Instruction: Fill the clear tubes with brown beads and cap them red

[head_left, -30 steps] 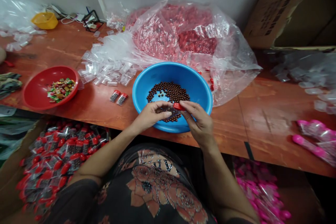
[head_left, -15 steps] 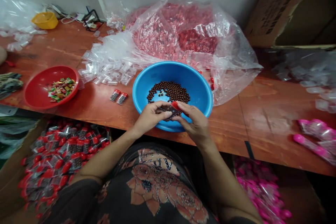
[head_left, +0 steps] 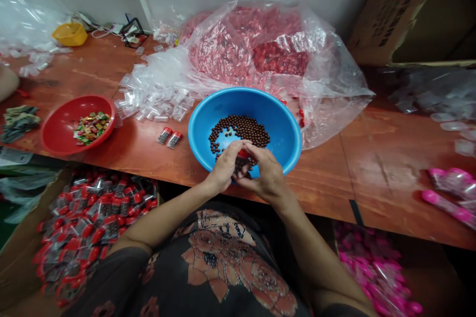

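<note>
Over the near rim of a blue basin [head_left: 286, 109], my left hand [head_left: 223, 167] and my right hand [head_left: 270, 174] close around one small clear container with a red cap [head_left: 243, 153]. Fingers of both hands meet at the cap and hide much of the container; dark contents show through it. Inside the basin lie many small brown balls [head_left: 248, 126]. Left of the basin, two filled red-capped containers [head_left: 169, 137] lie side by side on the table.
A large plastic bag of red caps [head_left: 245, 42] sits behind the basin, beside loose clear containers [head_left: 156, 94]. A red bowl [head_left: 55, 129] holds wrapped sweets. Below the table edge, a carton holds red-capped containers [head_left: 96, 223]; pink-capped tubes [head_left: 451, 203] lie right.
My hands have turned the container more upright and closed further around it. The left fingers have moved up to the red cap. The view has shifted slightly.
</note>
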`<state>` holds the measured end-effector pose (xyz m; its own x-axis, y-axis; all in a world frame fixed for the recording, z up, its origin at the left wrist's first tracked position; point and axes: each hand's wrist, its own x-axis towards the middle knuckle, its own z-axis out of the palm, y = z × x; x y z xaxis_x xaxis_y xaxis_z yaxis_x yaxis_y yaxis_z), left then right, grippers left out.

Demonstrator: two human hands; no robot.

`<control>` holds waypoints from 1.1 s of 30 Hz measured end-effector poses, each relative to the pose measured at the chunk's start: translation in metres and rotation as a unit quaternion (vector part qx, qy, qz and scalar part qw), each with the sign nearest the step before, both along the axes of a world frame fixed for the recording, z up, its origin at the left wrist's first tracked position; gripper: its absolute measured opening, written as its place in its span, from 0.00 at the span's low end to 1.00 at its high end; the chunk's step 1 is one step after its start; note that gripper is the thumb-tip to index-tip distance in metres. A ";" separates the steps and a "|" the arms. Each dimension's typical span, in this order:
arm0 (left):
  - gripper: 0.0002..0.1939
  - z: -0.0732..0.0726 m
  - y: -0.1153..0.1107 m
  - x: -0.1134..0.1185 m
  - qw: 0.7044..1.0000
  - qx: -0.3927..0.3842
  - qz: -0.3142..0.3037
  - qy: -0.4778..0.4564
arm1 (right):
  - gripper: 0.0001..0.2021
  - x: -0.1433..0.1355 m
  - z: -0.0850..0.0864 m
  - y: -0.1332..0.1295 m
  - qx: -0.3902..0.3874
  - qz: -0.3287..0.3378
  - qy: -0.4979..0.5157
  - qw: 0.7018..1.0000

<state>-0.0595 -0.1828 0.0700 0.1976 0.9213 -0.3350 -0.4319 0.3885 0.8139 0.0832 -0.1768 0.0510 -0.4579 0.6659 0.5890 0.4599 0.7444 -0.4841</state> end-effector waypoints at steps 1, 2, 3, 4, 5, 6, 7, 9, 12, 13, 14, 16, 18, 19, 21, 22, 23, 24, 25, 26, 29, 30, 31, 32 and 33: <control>0.23 0.001 -0.001 0.001 1.000 0.004 0.009 -0.004 | 0.40 0.000 0.000 -0.001 0.000 0.002 0.001 1.000; 0.23 0.002 -0.001 0.002 1.000 0.008 0.009 -0.010 | 0.39 0.000 -0.001 -0.001 -0.004 0.005 0.003 1.000; 0.23 0.003 -0.001 0.002 1.000 0.012 0.004 -0.016 | 0.38 0.001 -0.002 -0.002 -0.015 0.008 0.006 1.000; 0.24 0.006 -0.001 0.001 1.000 0.015 -0.002 -0.022 | 0.38 0.001 -0.003 -0.003 -0.033 0.006 0.017 0.999; 0.26 0.008 0.000 -0.001 0.999 0.018 -0.008 -0.025 | 0.39 0.002 -0.005 -0.004 -0.059 -0.003 0.039 0.998; 0.27 0.011 0.001 -0.003 0.999 0.022 -0.009 -0.026 | 0.39 0.002 -0.006 -0.005 -0.093 -0.020 0.070 0.993; 0.28 0.013 0.002 -0.005 0.999 0.027 -0.009 -0.023 | 0.39 0.003 -0.006 -0.007 -0.135 -0.038 0.109 0.984; 0.29 0.017 0.003 -0.008 0.999 0.040 -0.009 -0.011 | 0.30 0.003 -0.006 -0.008 -0.234 -0.069 0.189 0.951; 0.30 0.017 0.003 -0.009 0.998 0.044 -0.034 -0.003 | 0.11 0.003 -0.001 -0.010 -0.328 -0.100 0.258 0.904; 0.30 0.016 0.002 -0.008 0.998 0.038 -0.046 -0.002 | 0.09 0.003 0.001 -0.010 -0.325 -0.113 0.263 0.901; 0.31 0.014 0.001 -0.006 0.998 0.031 -0.056 -0.001 | 0.09 0.004 0.004 -0.010 -0.307 -0.125 0.258 0.908; 0.32 0.010 0.000 -0.003 0.998 0.019 -0.061 0.007 | 0.13 0.004 0.007 -0.009 -0.242 -0.117 0.204 0.941; 0.35 0.006 0.000 -0.001 0.998 0.008 -0.061 0.008 | 0.21 0.005 0.010 -0.009 -0.168 -0.073 0.105 0.977; 0.36 0.005 0.000 0.000 0.998 0.001 -0.066 0.002 | 0.27 0.005 0.011 -0.009 -0.135 -0.050 0.051 0.988; 0.36 0.004 0.001 0.000 0.996 -0.017 -0.089 -0.014 | 0.35 0.005 0.013 -0.009 -0.077 -0.032 -0.039 0.996; 0.35 0.004 0.001 -0.001 0.994 -0.025 -0.103 -0.018 | 0.37 0.005 0.014 -0.009 -0.051 -0.036 -0.072 0.995; 0.34 0.005 0.001 -0.002 0.993 -0.030 -0.114 -0.018 | 0.37 0.005 0.014 -0.008 -0.024 -0.043 -0.098 0.994; 0.32 0.007 0.002 -0.002 0.992 -0.031 -0.122 -0.014 | 0.37 0.004 0.015 -0.007 0.008 -0.049 -0.114 0.992; 0.30 0.009 0.002 -0.003 0.992 -0.028 -0.125 -0.010 | 0.36 0.004 0.016 -0.005 0.041 -0.054 -0.124 0.990; 0.28 0.011 0.002 -0.004 0.992 -0.024 -0.125 -0.008 | 0.35 0.004 0.017 -0.003 0.071 -0.056 -0.130 0.987; 0.21 0.014 0.002 -0.003 0.992 -0.028 -0.119 -0.016 | 0.32 0.004 0.019 0.004 0.145 -0.047 -0.137 0.979; 0.19 0.014 0.001 -0.002 0.992 -0.034 -0.117 -0.017 | 0.32 0.004 0.020 0.006 0.163 -0.043 -0.140 0.976; 0.18 0.014 0.000 0.000 0.992 -0.037 -0.116 -0.018 | 0.31 0.003 0.021 0.007 0.180 -0.040 -0.142 0.973; 0.17 0.013 -0.002 0.001 0.993 -0.034 -0.114 -0.016 | 0.31 0.003 0.021 0.007 0.194 -0.038 -0.142 0.970; 0.17 0.012 -0.004 0.002 0.994 -0.024 -0.109 -0.011 | 0.30 0.002 0.021 0.007 0.203 -0.036 -0.141 0.968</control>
<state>-0.0572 -0.1870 0.0823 0.3984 0.8391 -0.3703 -0.3512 0.5125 0.7836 0.0849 -0.1695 0.0718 -0.5993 0.4420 0.6675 0.5888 0.8083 -0.0066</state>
